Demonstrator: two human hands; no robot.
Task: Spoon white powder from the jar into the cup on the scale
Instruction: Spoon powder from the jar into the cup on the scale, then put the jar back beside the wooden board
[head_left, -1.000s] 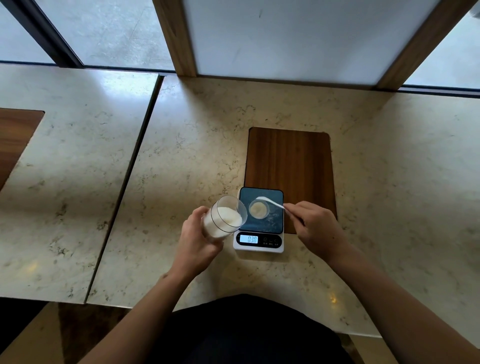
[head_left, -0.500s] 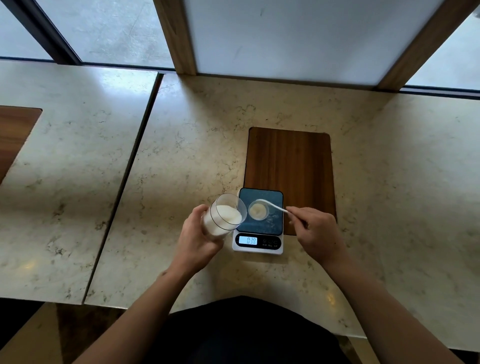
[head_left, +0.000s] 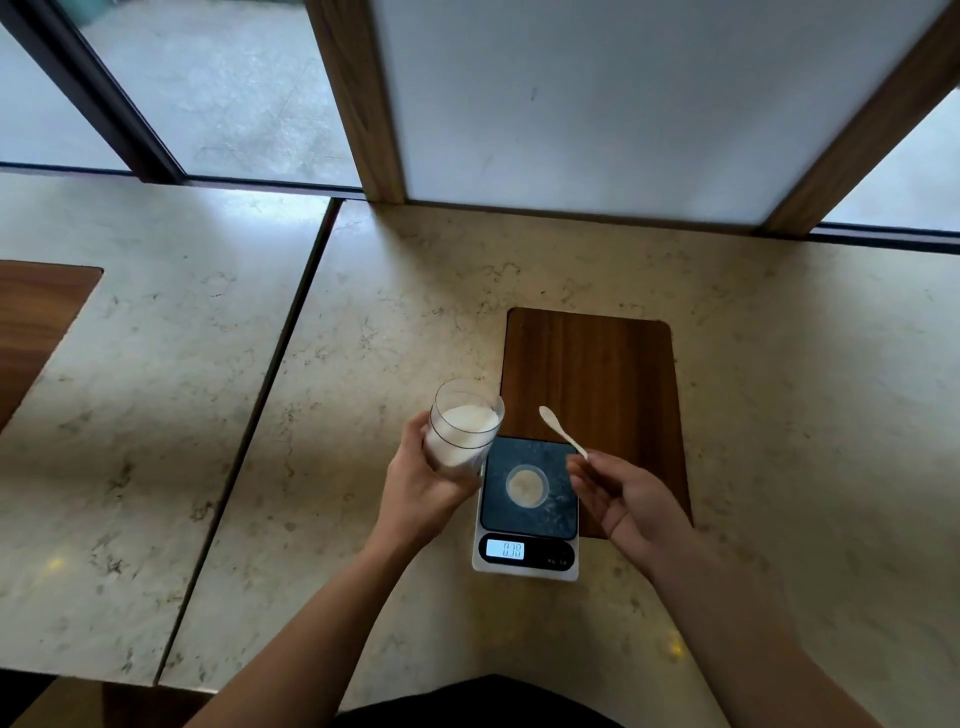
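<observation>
Left hand (head_left: 415, 483) wrapped around tilted jar (head_left: 460, 428), powder near the rim: risks spilling onto counter (head_left: 363, 364). Cup (head_left: 527, 486) centred on scale (head_left: 527, 512). Right hand (head_left: 631, 501) fingers pinching spoon (head_left: 561, 431), raised beyond cup; could scatter powder.

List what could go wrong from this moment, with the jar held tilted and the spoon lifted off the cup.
1. The left hand holds the open jar tilted beside the scale; tipped further, powder could spill onto the counter or the platform and skew the reading.
2. The right hand pinches only the handle end of the thin spoon, so a loaded scoop may wobble and miss the small cup.
3. Either hand brushing the scale could disturb the weight.
</observation>
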